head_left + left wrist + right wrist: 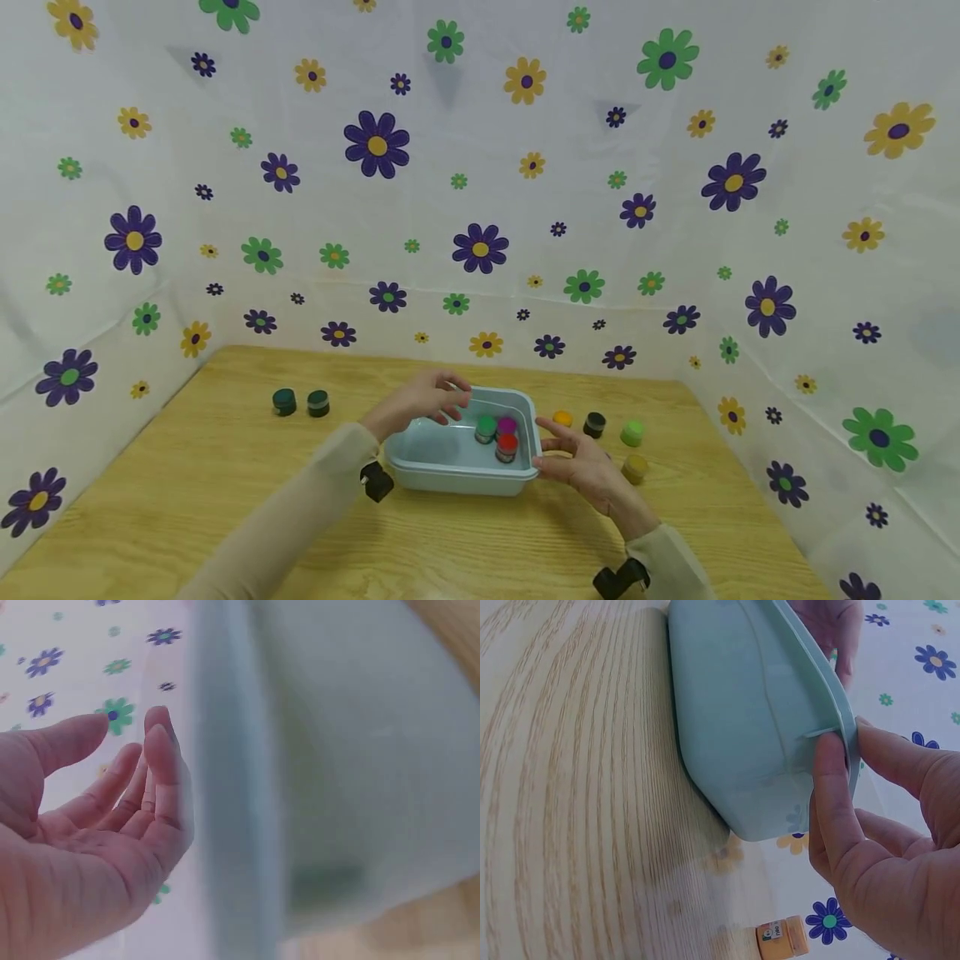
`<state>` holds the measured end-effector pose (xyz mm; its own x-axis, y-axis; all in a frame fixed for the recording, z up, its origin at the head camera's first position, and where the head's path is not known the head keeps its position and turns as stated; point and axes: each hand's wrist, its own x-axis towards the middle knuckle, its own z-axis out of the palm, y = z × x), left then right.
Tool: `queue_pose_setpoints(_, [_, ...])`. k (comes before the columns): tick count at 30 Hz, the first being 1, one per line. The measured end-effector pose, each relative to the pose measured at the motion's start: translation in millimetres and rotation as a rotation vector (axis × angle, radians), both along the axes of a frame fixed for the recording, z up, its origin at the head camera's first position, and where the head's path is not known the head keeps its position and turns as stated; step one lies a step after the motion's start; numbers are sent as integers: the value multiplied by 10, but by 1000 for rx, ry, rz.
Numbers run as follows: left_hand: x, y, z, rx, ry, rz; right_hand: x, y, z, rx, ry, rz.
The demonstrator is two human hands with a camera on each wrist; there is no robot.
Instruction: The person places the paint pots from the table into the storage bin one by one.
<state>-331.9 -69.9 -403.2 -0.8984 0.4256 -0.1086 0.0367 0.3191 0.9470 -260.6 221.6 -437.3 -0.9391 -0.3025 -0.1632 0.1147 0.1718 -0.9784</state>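
A pale blue plastic basin (457, 482) stands on the wooden table. Inside it, toward the right end, sit three small paint jars: one green-lidded (486, 427), one purple-lidded (507, 427) and one red-lidded (507, 447). My right hand (577, 467) pinches the basin's right rim; in the right wrist view the thumb and forefinger (832, 780) lie on either side of the lip. My left hand (427, 402) hovers over the basin's left part, its fingers loosely bent and holding nothing. The left wrist view shows its palm (105, 847) beside the blurred basin wall (240, 787).
Two dark-lidded jars (284, 402) (318, 403) stand at the back left. Right of the basin are an orange jar (562, 418), a black jar (595, 425), a light green jar (632, 432) and a yellow jar (635, 468). A flower-patterned sheet (420, 217) encloses the table's back and sides.
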Motion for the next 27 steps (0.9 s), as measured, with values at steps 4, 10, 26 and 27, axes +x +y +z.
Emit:
queue_pose_setpoints(4, [-5,-93,102,-38,46,-12,-1,6,4,-3,-1,-18])
queue_pose_setpoints(10, [12,-341,142,-81,118,-15,-10,5,-14,-20,3,8])
queue_pose_setpoints(26, [-4,-1176,-94,-94,113,46,-25,-4,-31,-28,9,5])
queue_pose_setpoints(27, [-6,-1229,-102,-96,114,47,-25,-6,-31,-28,9,4])
